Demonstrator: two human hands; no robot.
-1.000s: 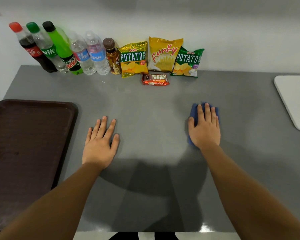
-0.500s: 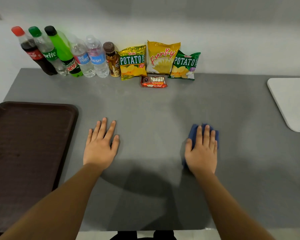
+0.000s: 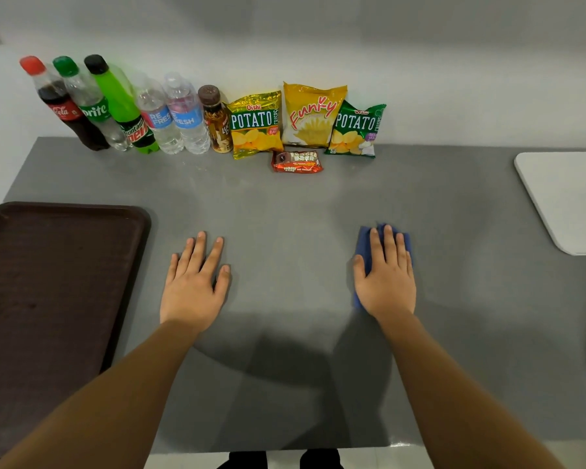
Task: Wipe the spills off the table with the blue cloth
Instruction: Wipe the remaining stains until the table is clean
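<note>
Right hand (image 3: 386, 282): laid flat, palm down, on the blue cloth (image 3: 364, 243), fingers (image 3: 390, 243) stretched out and pressing rather than curled around it. The cloth lies on the grey counter (image 3: 285, 211), right of centre, showing only past the fingertips and along the thumb side of the hand.

Left hand (image 3: 193, 282): flat on the bare counter, fingers spread, grasping nothing; it looks to be steadying the body.

Step in hand, as judged: wiping with the cloth under the palm. Done well, it calls for even downward pressure, the whole palm kept over the cloth so that it does not bunch or slip out, and overlapping passes. Strokes toward the far wall should stop short of the snack bar (image 3: 296, 161), the chip bags (image 3: 256, 125) and the row of bottles (image 3: 122, 110), which would tip or slide easily. The brown tray (image 3: 55, 282) at the left and the white board (image 3: 569, 198) at the right border the open area.

Hard to make out: no spill shows clearly on the counter; only faint sheen appears on the grey surface. Most of the cloth is hidden beneath the hand, so its fold and size cannot be told. The tray and the white board are cut off by the picture's edges.
</note>
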